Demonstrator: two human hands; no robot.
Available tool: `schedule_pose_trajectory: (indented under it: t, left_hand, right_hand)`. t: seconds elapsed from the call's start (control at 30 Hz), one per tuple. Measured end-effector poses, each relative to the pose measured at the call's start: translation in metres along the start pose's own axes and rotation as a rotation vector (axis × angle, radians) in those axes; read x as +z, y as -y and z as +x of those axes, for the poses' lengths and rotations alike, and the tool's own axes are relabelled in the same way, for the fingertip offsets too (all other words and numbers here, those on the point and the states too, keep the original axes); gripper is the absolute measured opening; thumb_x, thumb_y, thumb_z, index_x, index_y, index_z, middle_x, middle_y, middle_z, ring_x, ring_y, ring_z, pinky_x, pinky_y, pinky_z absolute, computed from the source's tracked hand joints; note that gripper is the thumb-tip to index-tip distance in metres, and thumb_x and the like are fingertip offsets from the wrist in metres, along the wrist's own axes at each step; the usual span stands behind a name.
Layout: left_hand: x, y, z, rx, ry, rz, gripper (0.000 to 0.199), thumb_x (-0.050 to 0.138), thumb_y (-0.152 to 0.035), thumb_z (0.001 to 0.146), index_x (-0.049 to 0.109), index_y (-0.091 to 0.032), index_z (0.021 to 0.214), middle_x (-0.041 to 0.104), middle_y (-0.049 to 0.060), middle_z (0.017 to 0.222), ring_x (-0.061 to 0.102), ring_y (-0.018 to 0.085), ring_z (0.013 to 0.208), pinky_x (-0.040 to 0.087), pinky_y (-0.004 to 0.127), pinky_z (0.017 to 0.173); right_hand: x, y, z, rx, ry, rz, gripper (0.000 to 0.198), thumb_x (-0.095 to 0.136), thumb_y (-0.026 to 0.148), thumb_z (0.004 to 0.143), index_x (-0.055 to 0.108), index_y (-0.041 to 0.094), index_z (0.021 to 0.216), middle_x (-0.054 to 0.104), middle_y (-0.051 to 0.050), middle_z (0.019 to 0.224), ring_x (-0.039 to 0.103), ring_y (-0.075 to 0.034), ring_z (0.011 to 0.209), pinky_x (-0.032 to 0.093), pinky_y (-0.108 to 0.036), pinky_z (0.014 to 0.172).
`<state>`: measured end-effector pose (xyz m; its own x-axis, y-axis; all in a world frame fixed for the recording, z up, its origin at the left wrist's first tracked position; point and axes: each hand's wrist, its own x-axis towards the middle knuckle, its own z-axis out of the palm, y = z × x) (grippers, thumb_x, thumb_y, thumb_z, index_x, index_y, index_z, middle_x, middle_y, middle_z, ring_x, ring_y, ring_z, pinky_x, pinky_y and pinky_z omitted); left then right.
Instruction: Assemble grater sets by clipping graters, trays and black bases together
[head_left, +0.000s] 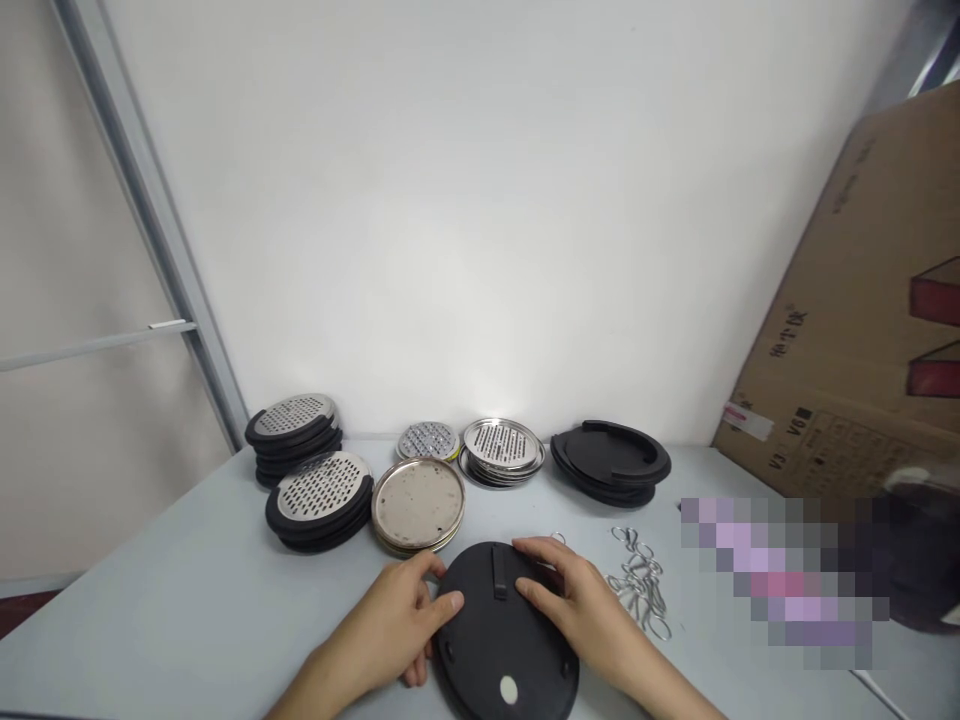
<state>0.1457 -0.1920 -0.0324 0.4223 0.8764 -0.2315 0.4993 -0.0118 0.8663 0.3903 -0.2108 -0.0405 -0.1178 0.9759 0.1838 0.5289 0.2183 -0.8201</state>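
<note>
From here I see two stacks of black-rimmed graters (319, 487) at the left of the table (187, 610). My left hand's (396, 612) fingers grip the left edge of a rounded black holder (510, 640) at near centre, its pale oval spot facing up. Behind it are round metal trays (418, 502) and grater plates (501, 443). My right hand's (574, 590) fingers clasp its right edge, near stacked black holders (611, 452), wire hooks (641, 580) and, farther right, a cardboard box (847, 330).
</note>
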Motion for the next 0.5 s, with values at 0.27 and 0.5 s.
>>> schedule_pose_trajectory:
  t: [0.27,0.5]
  left_hand:
    - [-0.002,-0.002,0.0,-0.019,0.011,0.066,0.037,0.046,-0.047,0.089,0.046,-0.016,0.109,0.054,-0.005,0.052,0.051,0.012,0.033,0.033,0.016,0.029]
    - [-0.004,-0.007,-0.003,-0.044,-0.002,0.123,0.043,0.045,-0.052,0.088,0.047,-0.016,0.112,0.054,-0.004,0.052,0.051,0.013,0.033,0.032,0.017,0.03]
  right_hand:
    - [0.001,0.001,-0.003,-0.072,0.016,-0.131,0.032,0.056,0.03,0.088,0.064,0.022,0.118,0.063,-0.008,0.125,0.057,-0.024,0.116,0.042,-0.036,0.102]
    - [-0.009,0.002,0.002,-0.073,-0.008,-0.131,0.032,0.051,0.037,0.091,0.067,0.019,0.112,0.068,-0.009,0.115,0.063,-0.024,0.103,0.047,-0.032,0.091]
